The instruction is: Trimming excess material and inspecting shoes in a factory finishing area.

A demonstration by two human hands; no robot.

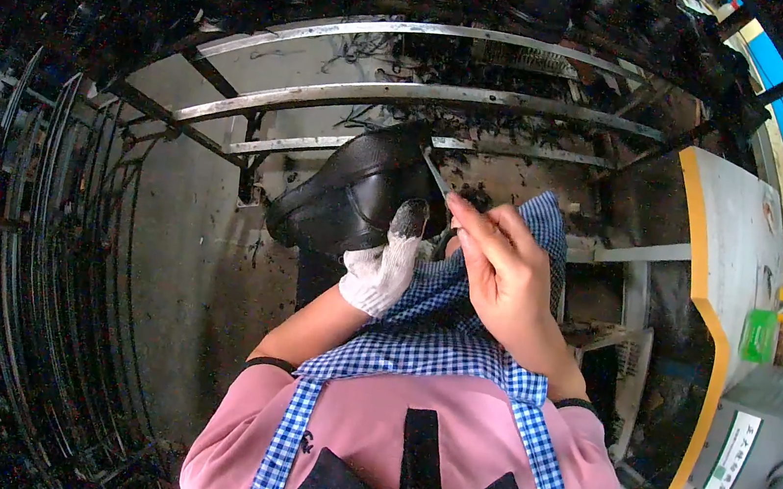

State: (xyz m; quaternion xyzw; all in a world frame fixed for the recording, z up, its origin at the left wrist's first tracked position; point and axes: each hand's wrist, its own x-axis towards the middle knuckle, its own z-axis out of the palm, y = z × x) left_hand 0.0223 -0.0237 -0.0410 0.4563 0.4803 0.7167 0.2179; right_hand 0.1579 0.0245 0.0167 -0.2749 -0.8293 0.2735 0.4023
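Observation:
A black, rubbery-looking shoe (349, 190) lies tilted in front of my lap, its toe end toward the lower left. My left hand (387, 262), in a white knit glove with a blackened thumb, grips the shoe's near right side. The thumb presses up along it, and the other fingers are mostly hidden. Bare, my right hand (507, 270) pinches a thin metal blade (437, 171) between thumb and fingers. The blade points up and left, its tip at the shoe's far right edge. Whether the tip touches the edge, I cannot tell.
Ahead runs a metal rack (411, 97) with dark scraps strewn below it and black shapes above. Dark metal racks (46, 239) stand at the left. A white, yellow-edged table (725, 229) at the right bears a green box (758, 335). A blue checked apron (406, 357) covers my lap.

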